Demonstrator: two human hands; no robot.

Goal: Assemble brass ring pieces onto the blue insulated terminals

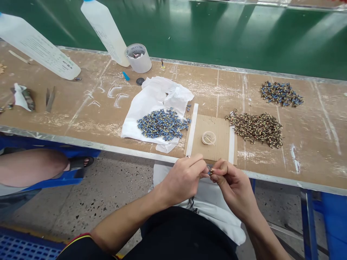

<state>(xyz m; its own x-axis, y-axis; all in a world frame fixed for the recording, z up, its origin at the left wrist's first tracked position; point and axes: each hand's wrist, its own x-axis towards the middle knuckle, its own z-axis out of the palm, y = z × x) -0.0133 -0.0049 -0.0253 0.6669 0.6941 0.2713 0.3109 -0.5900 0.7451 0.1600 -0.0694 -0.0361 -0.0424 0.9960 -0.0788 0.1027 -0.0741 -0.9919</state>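
Observation:
My left hand [187,177] and my right hand [230,182] meet in front of the table edge, fingertips almost touching. Each is closed in a pinch on a tiny part; a small blue and brown piece [210,172] shows between the fingertips, its exact shape too small to make out. Just beyond them lies a cardboard square [219,153] bearing a small clear cup [208,138] with a thin stick in it. Left of it, a heap of tiny blue and yellow parts [162,124] rests on white paper [135,108]. On the right is a heap of brown and cream parts [258,130].
A heap of blue and brown pieces [282,94] lies at the back right. Two large plastic bottles [38,45] and a tape roll [141,61] stand at the back left. Tweezers [50,99] lie farther left. Another person's leg [35,166] is beside the table.

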